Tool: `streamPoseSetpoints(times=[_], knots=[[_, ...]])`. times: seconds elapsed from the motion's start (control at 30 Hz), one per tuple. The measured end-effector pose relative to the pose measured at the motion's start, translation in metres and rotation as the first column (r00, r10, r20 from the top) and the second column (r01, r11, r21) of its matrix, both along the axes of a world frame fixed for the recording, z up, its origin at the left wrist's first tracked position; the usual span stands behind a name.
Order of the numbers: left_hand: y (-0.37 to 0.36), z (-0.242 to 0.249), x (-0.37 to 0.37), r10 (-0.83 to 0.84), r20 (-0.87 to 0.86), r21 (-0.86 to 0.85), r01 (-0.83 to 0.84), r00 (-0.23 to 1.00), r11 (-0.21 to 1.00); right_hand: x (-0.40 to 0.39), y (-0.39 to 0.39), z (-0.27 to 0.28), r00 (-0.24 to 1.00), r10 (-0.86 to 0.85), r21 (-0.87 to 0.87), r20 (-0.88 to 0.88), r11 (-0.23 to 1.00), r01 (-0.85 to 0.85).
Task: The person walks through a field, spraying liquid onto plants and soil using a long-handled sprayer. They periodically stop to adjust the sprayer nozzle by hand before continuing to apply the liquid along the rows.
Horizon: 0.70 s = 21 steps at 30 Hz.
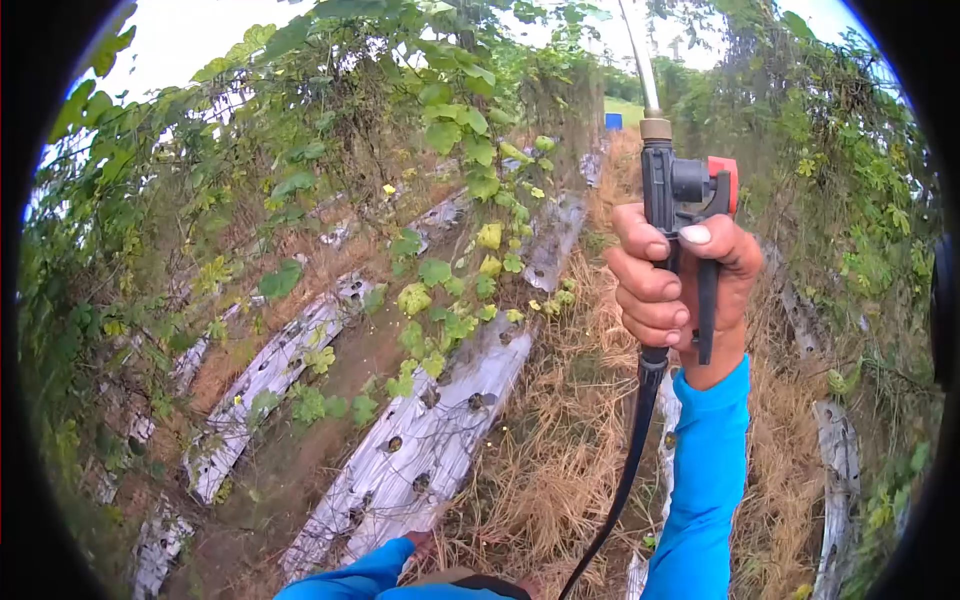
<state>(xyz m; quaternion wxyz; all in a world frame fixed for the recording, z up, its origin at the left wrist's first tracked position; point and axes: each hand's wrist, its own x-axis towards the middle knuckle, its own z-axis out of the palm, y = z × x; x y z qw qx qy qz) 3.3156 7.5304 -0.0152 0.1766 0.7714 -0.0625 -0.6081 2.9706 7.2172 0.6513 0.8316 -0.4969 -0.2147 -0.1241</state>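
Upright in my right hand (690, 275) is a black spray handle (660, 185), with the fingers wrapped round its grip and the thumb at its top near a red part (724, 183). A brass-coloured fitting (655, 129) joins it to a metal wand (640, 60) that runs up out of view. From the handle's lower end a black hose (636, 460) hangs down to the bottom edge. Low in the view, my left hand (422, 545) shows only in small part beyond its blue sleeve (385, 560); its fingers cannot be made out.
Silvery plastic mulch strips (440, 430) with dark holes run along the ground, with dry straw (550, 490) beside them. Climbing vines (465, 130) hang on the left and centre, and more foliage (860, 200) stands on the right. A blue object (613, 121) is far off.
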Motion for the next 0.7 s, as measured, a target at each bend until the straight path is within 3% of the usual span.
streamPoseSetpoints(times=[0.03, 0.2, 0.3, 0.33, 0.37, 0.4, 0.47, 0.5, 0.53, 0.57, 0.67, 0.7], knots=[[0.009, 0.001, -0.003, -0.038, 0.08, -0.032, 0.041, 0.996, 0.999, -0.004, 0.016, 0.001, 1.0, 0.03, 0.015, -0.002, 0.999, -0.03], [0.053, -0.016, -0.002, -0.045, 0.048, -0.172, 0.053, 0.998, 0.984, -0.016, 0.087, -0.025, 0.994, 0.098, 0.053, -0.048, 0.994, -0.095], [0.1, -0.013, -0.008, -0.12, 0.1, -0.181, 0.137, 0.988, 0.974, -0.023, 0.144, -0.052, 0.991, -0.091, 0.108, -0.098, 0.989, 0.101], [0.108, -0.013, -0.012, -0.134, 0.114, -0.208, 0.155, 0.984, 0.966, -0.022, 0.168, -0.058, 0.972, -0.192, 0.055, -0.131, 0.978, 0.201], [0.124, -0.014, -0.013, -0.092, 0.024, -0.17, 0.094, 0.995, 0.981, -0.019, 0.197, -0.066, 0.859, -0.464, -0.036, -0.216, 0.883, 0.467], [0.151, -0.03, -0.01, -0.073, -0.045, -0.152, 0.065, 0.996, 0.986, -0.017, 0.224, -0.075, 0.661, -0.698, -0.143, -0.274, 0.709, 0.69], [0.198, -0.088, 0.008, -0.119, -0.115, -0.138, 0.103, 0.986, 0.985, -0.017, 0.254, -0.095, 0.487, -0.84, -0.252, -0.239, 0.538, 0.804], [0.223, -0.109, 0.01, -0.165, -0.13, -0.123, 0.149, 0.978, 0.981, -0.021, 0.259, -0.111, 0.289, -0.948, -0.427, -0.136, 0.319, 0.846], [0.246, -0.084, -0.004, -0.151, -0.111, -0.041, 0.147, 0.982, 0.988, -0.025, 0.262, -0.127, 0.099, -0.995, -0.568, -0.002, 0.083, 0.819], [0.272, -0.066, -0.012, -0.135, -0.084, 0.039, 0.139, 0.987, 0.99, -0.029, 0.273, -0.137, -0.111, -0.963, -0.601, 0.245, -0.24, 0.762], [0.35, -0.068, -0.009, -0.079, -0.211, -0.039, 0.072, 0.974, 0.997, -0.051, 0.317, -0.168, -0.3, -0.916, -0.62, 0.267, -0.401, 0.674], [0.369, -0.098, 0.004, -0.023, -0.366, -0.009, 0.022, 0.93, 1.0, -0.057, 0.332, -0.174, -0.314, -0.91, -0.619, 0.27, -0.414, 0.667]])
